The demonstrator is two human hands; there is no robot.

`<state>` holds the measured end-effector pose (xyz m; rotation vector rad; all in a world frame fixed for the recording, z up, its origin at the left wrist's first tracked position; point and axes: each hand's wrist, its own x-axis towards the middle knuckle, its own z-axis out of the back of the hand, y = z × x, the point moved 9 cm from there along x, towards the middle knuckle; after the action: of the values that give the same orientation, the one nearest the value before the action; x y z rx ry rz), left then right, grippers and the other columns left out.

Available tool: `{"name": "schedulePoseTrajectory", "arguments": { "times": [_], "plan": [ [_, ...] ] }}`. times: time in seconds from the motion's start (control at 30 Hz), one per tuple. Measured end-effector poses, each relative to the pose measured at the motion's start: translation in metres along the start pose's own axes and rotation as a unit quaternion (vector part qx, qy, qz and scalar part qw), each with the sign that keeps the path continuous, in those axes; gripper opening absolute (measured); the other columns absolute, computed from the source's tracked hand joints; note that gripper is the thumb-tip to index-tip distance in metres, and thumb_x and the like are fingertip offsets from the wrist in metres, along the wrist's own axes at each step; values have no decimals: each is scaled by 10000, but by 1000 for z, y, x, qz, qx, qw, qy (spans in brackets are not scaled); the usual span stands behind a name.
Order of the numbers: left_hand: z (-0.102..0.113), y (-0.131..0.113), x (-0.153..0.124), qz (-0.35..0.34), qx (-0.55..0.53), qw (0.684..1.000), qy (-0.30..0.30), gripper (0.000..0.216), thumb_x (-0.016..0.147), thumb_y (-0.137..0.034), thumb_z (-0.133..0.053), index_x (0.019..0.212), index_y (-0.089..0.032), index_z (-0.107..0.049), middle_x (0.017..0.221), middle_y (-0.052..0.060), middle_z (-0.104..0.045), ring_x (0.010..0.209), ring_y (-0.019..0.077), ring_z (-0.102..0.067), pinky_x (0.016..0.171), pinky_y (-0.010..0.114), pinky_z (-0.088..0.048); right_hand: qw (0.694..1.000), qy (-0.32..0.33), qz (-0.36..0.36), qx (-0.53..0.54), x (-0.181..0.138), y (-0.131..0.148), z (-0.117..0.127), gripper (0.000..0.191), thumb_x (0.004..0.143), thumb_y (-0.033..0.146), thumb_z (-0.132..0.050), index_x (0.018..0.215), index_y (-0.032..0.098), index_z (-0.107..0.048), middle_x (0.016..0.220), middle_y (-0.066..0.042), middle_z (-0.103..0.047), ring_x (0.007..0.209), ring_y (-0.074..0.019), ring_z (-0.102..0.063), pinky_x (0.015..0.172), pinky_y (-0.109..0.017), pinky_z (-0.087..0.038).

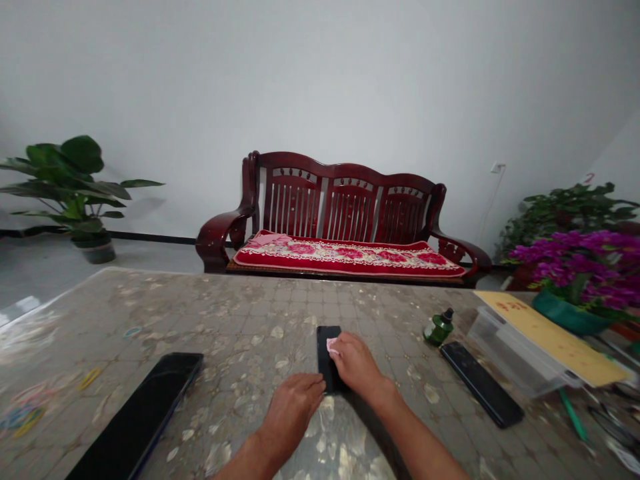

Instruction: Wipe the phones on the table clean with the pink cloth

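Note:
A black smartphone (326,363) lies flat on the table, screen up, between my hands. My left hand (296,400) is closed against the phone's lower left edge, its fingertips gripping the near corner. Pinched in my right hand (356,363) is a small pink cloth (331,345), pressed onto the upper part of the screen. The right hand covers much of the phone's right side.
A tablet (145,413) lies at the left, near rubber bands (30,413). To the right are a green bottle (439,327), another dark phone (481,385), a clear plastic box (520,360) topped by a yellow envelope (550,333), and purple flowers (580,267). A wooden bench (345,207) stands beyond the table.

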<state>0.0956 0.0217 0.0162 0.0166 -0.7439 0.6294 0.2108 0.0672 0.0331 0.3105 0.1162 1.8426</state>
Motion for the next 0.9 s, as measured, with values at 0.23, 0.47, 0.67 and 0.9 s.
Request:
{"name": "schedulePoseTrajectory", "arguments": {
  "times": [0.23, 0.47, 0.67, 0.9],
  "plan": [
    [3, -1, 1, -4, -2, 1000, 7, 250, 963, -192, -499, 919, -208, -745, 883, 45, -769, 779, 186, -727, 729, 303, -612, 1000, 2, -20, -16, 14, 2, 2, 204, 921, 170, -512, 903, 188, -715, 941, -66, -655, 963, -186, -585, 873, -267, -413],
    [2, -3, 2, -4, -7, 1000, 13, 238, 974, -200, -505, 917, -198, -736, 870, 38, -766, 764, 191, -723, 721, 306, -606, 998, 0, 49, 33, -8, 10, 1, 187, 913, 156, -535, 982, 205, -702, 996, -40, -665, 991, -169, -580, 891, -252, -411],
    [1, -1, 0, -3, -7, 1000, 9, 228, 969, -196, -513, 921, -201, -736, 885, 36, -768, 769, 202, -726, 714, 333, -612, 999, -44, -3, 28, 2, -11, 3, 211, 897, 121, -542, 994, 191, -716, 1024, -71, -675, 1023, -193, -587, 940, -283, -421],
    [1, 0, 2, 3, -13, 1000, 26, 203, 950, -173, -532, 930, -204, -732, 891, 41, -764, 802, 213, -722, 746, 344, -609, 986, -71, 77, 127, -31, 4, 9, 189, 880, 131, -556, 909, 216, -722, 914, -45, -691, 917, -181, -619, 852, -282, -465]
  ]
}}
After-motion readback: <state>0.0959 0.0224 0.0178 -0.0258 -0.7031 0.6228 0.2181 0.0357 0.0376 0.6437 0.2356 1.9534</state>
